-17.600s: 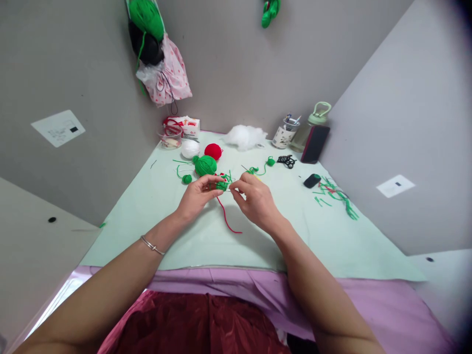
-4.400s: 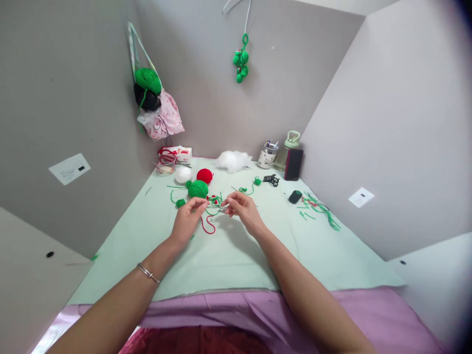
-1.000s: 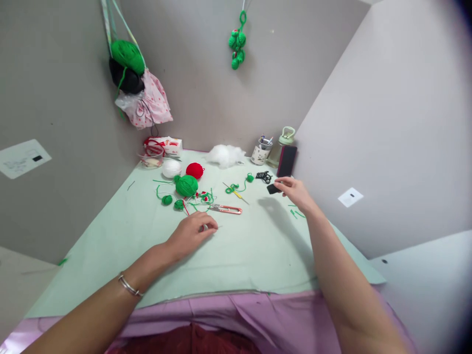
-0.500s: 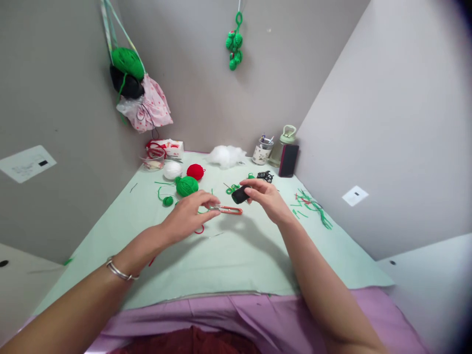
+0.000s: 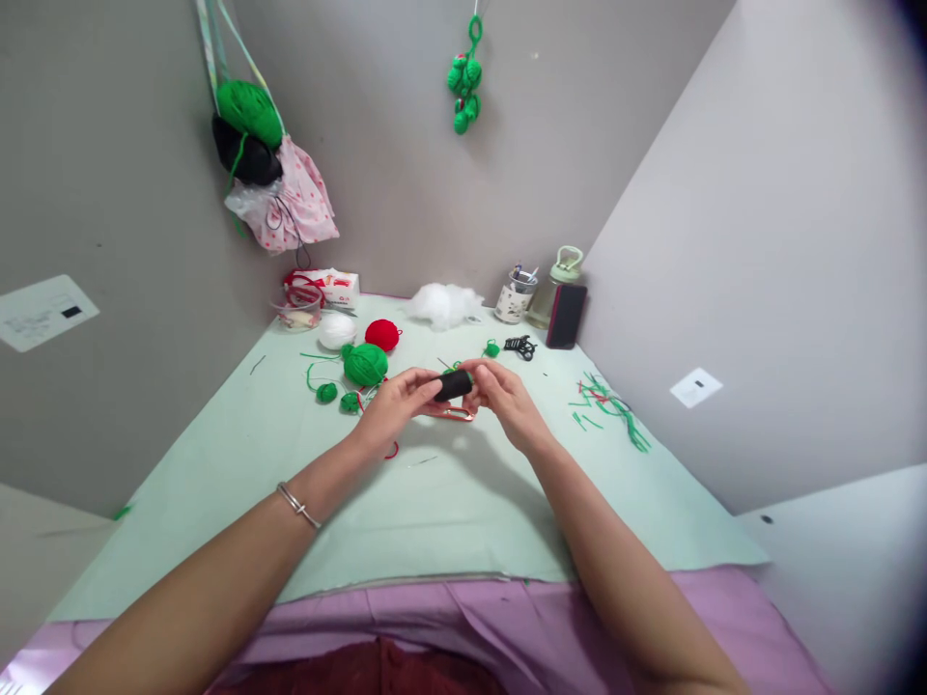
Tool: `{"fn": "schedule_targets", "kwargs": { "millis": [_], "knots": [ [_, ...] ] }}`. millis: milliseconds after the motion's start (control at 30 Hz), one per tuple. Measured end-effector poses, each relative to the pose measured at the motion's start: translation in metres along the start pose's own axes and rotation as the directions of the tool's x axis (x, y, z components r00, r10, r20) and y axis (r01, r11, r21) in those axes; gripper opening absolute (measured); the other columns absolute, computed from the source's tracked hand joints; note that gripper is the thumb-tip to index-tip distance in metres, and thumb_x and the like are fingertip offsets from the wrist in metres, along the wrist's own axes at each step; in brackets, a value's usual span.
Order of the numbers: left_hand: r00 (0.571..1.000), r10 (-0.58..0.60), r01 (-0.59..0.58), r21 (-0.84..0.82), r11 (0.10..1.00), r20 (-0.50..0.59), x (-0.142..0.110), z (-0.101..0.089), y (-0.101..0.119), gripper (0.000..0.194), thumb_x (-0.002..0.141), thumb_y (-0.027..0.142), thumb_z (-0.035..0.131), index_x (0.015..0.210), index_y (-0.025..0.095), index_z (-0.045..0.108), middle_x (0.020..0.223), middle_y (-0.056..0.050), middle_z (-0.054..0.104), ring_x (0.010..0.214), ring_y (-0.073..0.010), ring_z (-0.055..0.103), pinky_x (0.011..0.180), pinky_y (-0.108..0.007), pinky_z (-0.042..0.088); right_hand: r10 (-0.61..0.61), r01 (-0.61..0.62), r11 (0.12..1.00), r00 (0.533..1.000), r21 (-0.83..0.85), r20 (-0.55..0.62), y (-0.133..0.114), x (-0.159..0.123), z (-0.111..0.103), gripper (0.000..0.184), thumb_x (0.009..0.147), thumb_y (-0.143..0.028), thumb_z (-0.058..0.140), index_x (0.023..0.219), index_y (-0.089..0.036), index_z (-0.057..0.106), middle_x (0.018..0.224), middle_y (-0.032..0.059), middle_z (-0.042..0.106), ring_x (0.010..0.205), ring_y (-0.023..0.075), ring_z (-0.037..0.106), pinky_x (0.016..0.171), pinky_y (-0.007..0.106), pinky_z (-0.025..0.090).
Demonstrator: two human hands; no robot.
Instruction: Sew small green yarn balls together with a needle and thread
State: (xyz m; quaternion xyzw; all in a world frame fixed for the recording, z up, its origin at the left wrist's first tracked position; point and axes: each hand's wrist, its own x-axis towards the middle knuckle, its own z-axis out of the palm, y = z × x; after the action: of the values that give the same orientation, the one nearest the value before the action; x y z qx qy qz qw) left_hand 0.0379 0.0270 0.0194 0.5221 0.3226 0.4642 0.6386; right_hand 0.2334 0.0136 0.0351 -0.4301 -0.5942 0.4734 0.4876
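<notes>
A spool of black thread (image 5: 453,386) lies sideways in the fingers of my left hand (image 5: 397,401), which is closed around its left end. My right hand (image 5: 503,398) is at the spool's other end, thumb and fingers pressed together. Whether a thread is pinched there is too small to see. Orange-handled thread snips (image 5: 461,415) show just below the spool, partly hidden by my hands. Behind my fingers, a bit of green crochet (image 5: 455,368) is mostly covered. A red yarn loop (image 5: 392,450) and a thin needle-like piece (image 5: 424,461) rest nearer me on the cloth.
To the left are green (image 5: 365,364), red (image 5: 382,335) and white (image 5: 337,331) yarn balls. White stuffing (image 5: 445,305), a pen cup (image 5: 515,297), a bottle (image 5: 565,275) and a phone (image 5: 567,317) stand along the back. Yarn scraps (image 5: 615,410) lie at right, near black-handled scissors (image 5: 520,347).
The black spool has passed from my right hand to my left, moving slightly left. My left hand has come up beside it, away from the snips; my right fingers are now at its right end.
</notes>
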Motion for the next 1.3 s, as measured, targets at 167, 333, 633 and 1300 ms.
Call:
{"fn": "schedule_targets", "kwargs": {
  "millis": [167,333,633,1300],
  "knots": [
    [0.997,-0.031,0.028,-0.041,0.999,-0.072,-0.002,-0.005,-0.001,0.039,0.074,0.048,0.080,0.097,0.017,0.073,0.097,-0.005,0.076,0.082,-0.0193,0.073,0.091,-0.036,0.056,0.005,-0.004,1.000,1.000,-0.016,0.030,0.001,0.000,0.002,0.040,0.079,-0.047,0.078,0.105,-0.018,0.068,0.066,-0.0024,0.062,0.061,0.0127,0.056,0.062,0.027,0.046],
    [0.967,0.076,-0.079,-0.003,0.997,-0.241,0.001,-0.009,-0.006,0.030,0.070,0.041,0.084,0.090,0.020,0.078,0.097,-0.004,0.076,0.090,-0.0178,0.068,0.091,-0.030,0.052,0.062,-0.062,0.998,0.998,-0.003,-0.021,0.003,-0.001,0.004,0.038,0.078,-0.046,0.079,0.101,-0.018,0.069,0.070,-0.0005,0.066,0.062,0.0139,0.061,0.064,0.029,0.048],
    [0.959,0.042,-0.091,-0.167,0.982,-0.279,0.000,-0.015,-0.001,0.024,0.073,0.034,0.083,0.079,0.016,0.070,0.099,-0.005,0.074,0.094,-0.0144,0.067,0.099,-0.031,0.049,0.150,-0.101,0.946,0.979,0.309,-0.138,0.001,0.005,-0.003,0.037,0.069,-0.039,0.084,0.094,-0.018,0.068,0.084,0.0022,0.070,0.070,0.0130,0.066,0.070,0.027,0.054],
    [0.998,-0.001,-0.017,-0.263,0.965,-0.067,-0.002,-0.021,0.009,0.028,0.077,0.034,0.082,0.080,0.015,0.062,0.071,0.002,0.064,0.059,-0.0057,0.055,0.073,-0.023,0.057,0.211,-0.046,0.859,0.939,0.509,-0.271,0.009,0.015,-0.030,0.029,0.073,-0.031,0.080,0.090,-0.020,0.061,0.092,0.0060,0.073,0.087,0.0189,0.073,0.077,0.028,0.063]
  ]
}}
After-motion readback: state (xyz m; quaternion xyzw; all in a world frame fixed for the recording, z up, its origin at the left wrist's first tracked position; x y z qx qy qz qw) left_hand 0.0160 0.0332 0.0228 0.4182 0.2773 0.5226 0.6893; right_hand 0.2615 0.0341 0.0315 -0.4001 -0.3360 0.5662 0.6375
